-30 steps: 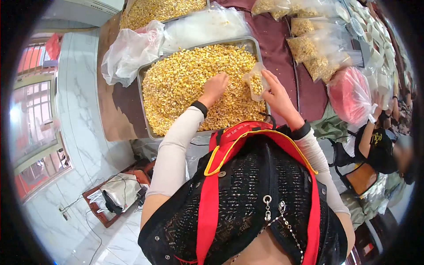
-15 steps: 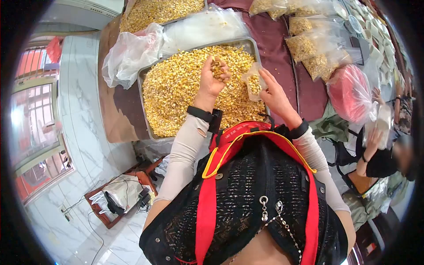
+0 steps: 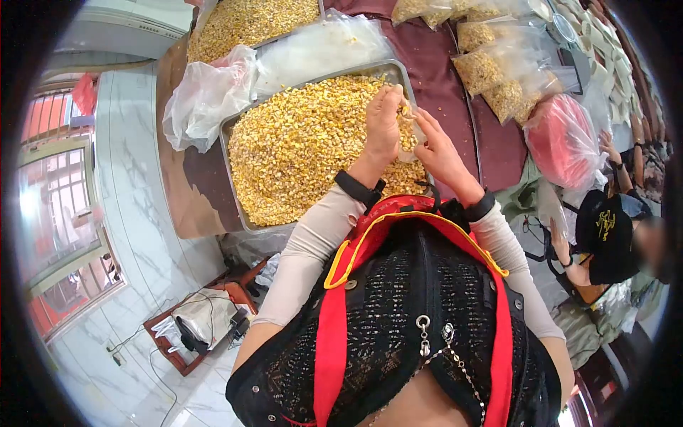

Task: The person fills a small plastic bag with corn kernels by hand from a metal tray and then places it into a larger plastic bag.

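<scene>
A metal tray (image 3: 229, 171) heaped with yellow dried pieces (image 3: 299, 142) lies in front of me. Over its right part, my left hand (image 3: 384, 121) is closed with its fingers curled at the mouth of a small clear bag (image 3: 408, 154); a few yellow pieces show between the two hands. My right hand (image 3: 440, 151) grips this bag from the right side, fingers stretched along it. The bag is partly hidden by both hands.
Behind are a second tray of pieces (image 3: 249, 25), flat clear plastic (image 3: 320, 53) and a crumpled bag (image 3: 206, 99). Filled bags (image 3: 480, 71) and a red bundle in plastic (image 3: 562, 139) lie to the right. Another person (image 3: 605, 235) works at the far right.
My left hand has moved right from above the heap to the small bag, its handful now mostly hidden. My right hand stays at the bag. The other person has shifted.
</scene>
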Demonstrator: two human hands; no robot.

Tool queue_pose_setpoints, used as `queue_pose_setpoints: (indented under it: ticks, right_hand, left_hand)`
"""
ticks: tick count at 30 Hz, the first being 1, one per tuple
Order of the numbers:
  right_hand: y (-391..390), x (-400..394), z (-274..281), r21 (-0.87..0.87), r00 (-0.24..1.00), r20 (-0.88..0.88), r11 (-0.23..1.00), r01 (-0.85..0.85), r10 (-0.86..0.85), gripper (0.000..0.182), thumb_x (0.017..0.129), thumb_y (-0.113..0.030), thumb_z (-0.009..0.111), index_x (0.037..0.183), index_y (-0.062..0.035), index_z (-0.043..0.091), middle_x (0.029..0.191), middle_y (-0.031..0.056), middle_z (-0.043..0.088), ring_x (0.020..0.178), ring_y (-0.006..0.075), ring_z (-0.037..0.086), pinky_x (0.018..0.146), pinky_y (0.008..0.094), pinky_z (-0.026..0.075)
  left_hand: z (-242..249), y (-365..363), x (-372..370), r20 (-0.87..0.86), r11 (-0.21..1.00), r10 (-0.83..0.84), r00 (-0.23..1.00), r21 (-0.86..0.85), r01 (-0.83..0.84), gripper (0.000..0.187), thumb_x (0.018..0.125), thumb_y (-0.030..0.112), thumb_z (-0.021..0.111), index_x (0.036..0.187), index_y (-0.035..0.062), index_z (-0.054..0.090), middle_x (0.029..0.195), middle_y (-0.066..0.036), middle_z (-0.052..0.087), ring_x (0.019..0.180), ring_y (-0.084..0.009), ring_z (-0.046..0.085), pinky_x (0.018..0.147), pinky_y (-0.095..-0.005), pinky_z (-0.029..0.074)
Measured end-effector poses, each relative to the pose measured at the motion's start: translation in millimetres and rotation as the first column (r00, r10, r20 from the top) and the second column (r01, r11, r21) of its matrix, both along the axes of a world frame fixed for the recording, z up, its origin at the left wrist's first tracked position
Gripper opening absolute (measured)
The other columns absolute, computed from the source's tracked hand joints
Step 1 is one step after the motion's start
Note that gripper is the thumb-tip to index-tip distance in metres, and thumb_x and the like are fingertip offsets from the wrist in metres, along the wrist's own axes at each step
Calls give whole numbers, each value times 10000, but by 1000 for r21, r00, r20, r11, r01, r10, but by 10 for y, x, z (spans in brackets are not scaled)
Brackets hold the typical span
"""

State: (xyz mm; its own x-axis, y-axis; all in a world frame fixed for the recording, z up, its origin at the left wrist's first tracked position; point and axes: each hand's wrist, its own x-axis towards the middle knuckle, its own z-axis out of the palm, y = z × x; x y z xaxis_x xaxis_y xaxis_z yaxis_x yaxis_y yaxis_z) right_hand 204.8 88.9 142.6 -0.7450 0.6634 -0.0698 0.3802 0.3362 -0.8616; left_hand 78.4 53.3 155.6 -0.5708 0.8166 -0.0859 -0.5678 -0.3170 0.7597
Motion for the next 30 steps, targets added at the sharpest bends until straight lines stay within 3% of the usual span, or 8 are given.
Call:
queue_pose_setpoints:
  ticks: [12, 13, 15, 19, 21, 22, 24, 30]
  right_hand:
    - [17, -11, -7, -1, 1000, 6, 1000, -15, 15, 581, 722, -32, 457, 1293, -14, 352, 1342, 214, 322, 1227, 339, 345, 991, 354, 319]
    - [15, -16, 6, -6, 1000, 5, 1000, -14, 14, 579, 722, -31, 456, 1292, -12, 353, 1341, 214, 324, 1227, 339, 346, 991, 353, 319]
    - [6, -21, 15, -11, 1000, 6, 1000, -15, 15, 577, 722, -30, 455, 1290, -9, 354, 1340, 213, 326, 1226, 338, 348, 991, 352, 319]
    - [10, -18, -2, 3, 999, 26, 1000, -18, 18, 576, 723, -29, 453, 1289, -5, 355, 1339, 211, 330, 1223, 339, 353, 988, 352, 322]
    - [7, -20, -5, -2, 999, 33, 1000, -18, 18, 576, 723, -30, 454, 1290, -5, 354, 1339, 210, 330, 1222, 339, 354, 987, 352, 323]
    - [6, -26, 2, -8, 999, 33, 1000, -18, 19, 577, 723, -32, 455, 1291, -5, 353, 1340, 208, 330, 1219, 338, 358, 983, 351, 328]
    - [18, -39, 13, -12, 999, 33, 1000, -23, 23, 578, 724, -34, 456, 1292, -5, 352, 1341, 206, 330, 1216, 338, 362, 979, 350, 332]
    - [12, -37, 52, -8, 998, 60, 1000, -15, 16, 620, 691, -3, 457, 1303, -17, 357, 1346, 168, 348, 1095, 249, 479, 877, 283, 390]
  left_hand:
    - [-465, -107, -796, 433, 991, -130, 892, 39, 126, 203, 872, 229, 492, 718, 106, 444, 576, -8, 409, 522, -120, 384, 461, -243, 304]
    - [-564, -126, -891, 447, 981, 52, 893, -192, 39, 163, 869, 209, 490, 748, 103, 457, 593, -14, 427, 532, -122, 401, 464, -241, 318]
    - [-909, -213, -1080, 420, 909, 234, 877, -415, -43, 125, 865, 188, 488, 778, 100, 471, 609, -19, 446, 542, -125, 417, 466, -240, 332]
    - [-1470, -401, -1066, -136, 816, 48, 990, -566, -117, 132, 849, 165, 460, 894, 64, 534, 652, -46, 511, 538, -149, 489, 442, -286, 392]
    - [-1908, -500, -1034, -661, 724, -260, 704, -616, -310, 176, 825, 156, 481, 952, 54, 549, 748, -95, 551, 624, -218, 528, 570, -356, 431]
    - [-1953, -527, -993, -660, 725, -257, 706, -615, -311, 176, 825, 156, 481, 952, 54, 549, 748, -95, 551, 624, -218, 528, 570, -356, 431]
    - [-1926, -604, -801, -887, 891, -425, -184, -373, -259, 197, 796, 213, 531, 944, 88, 570, 802, -96, 556, 765, -255, 530, 688, -380, 414]
    - [-1527, -834, -388, -769, 890, -435, -468, -446, -93, 232, 760, 322, 570, 881, 124, 578, 856, -61, 539, 887, -241, 503, 703, -369, 406]
